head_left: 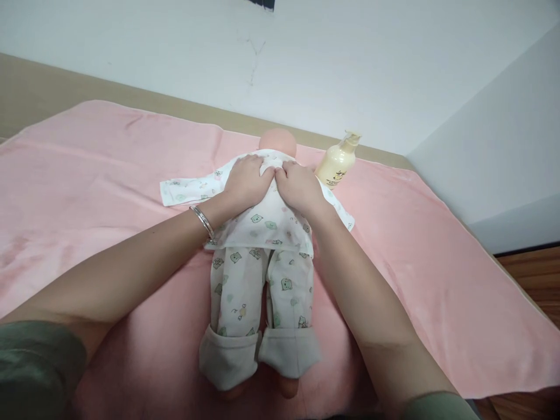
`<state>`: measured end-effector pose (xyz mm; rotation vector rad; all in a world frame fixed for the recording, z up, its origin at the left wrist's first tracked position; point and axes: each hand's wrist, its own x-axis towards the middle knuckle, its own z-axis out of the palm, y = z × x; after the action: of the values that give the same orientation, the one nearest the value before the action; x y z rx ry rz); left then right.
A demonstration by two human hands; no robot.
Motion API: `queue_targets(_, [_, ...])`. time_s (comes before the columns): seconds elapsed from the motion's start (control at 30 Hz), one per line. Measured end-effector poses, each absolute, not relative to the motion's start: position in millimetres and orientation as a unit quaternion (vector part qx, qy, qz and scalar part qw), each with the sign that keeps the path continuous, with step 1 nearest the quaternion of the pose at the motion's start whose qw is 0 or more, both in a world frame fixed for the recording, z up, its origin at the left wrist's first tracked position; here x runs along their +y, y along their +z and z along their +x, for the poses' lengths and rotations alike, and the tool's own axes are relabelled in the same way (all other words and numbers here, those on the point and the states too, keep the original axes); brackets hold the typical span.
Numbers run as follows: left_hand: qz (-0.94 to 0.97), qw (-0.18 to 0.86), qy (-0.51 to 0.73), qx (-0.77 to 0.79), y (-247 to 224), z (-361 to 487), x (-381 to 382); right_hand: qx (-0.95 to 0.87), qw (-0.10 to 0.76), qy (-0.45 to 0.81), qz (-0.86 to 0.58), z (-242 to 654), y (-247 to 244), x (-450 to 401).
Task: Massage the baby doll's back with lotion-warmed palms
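Note:
A baby doll (pixel 279 142) lies stretched out with its bald head away from me. It wears a white printed top (pixel 266 227) and matching trousers (pixel 245 286) with turned-up cuffs. My left hand (pixel 247 182) lies flat on the upper left part of the top, fingers toward the doll's head. On the upper right part rests my right hand (pixel 300 185), also flat, and the two thumbs nearly meet at the middle. Neither hand grips anything. Which way the doll's face points is hidden.
A pink blanket (pixel 131 151) covers the bed or table beneath the doll. To the right of the doll's shoulder stands a pale yellow pump bottle (pixel 338 160), slightly tilted in view. A white wall (pixel 341 64) rises behind, and wooden floor (pixel 529 280) shows at the right.

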<state>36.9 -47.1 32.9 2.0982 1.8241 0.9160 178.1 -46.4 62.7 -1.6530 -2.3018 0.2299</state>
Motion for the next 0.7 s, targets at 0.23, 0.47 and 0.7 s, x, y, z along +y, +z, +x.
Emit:
queue_targets(0.23, [0.711, 0.101, 0.312, 0.622, 36, 37, -51, -0.809, 0.178, 0.105, -0.551, 182, 55, -35])
queue_targets(0.47, [0.739, 0.066, 0.303, 0.598, 36, 50, -68, -0.825, 0.182, 0.112, -0.523, 189, 54, -30])
queue_targets(0.7, [0.734, 0.110, 0.304, 0.597, 34, 43, -55, -0.815, 0.110, 0.074, -0.563, 180, 78, -56])
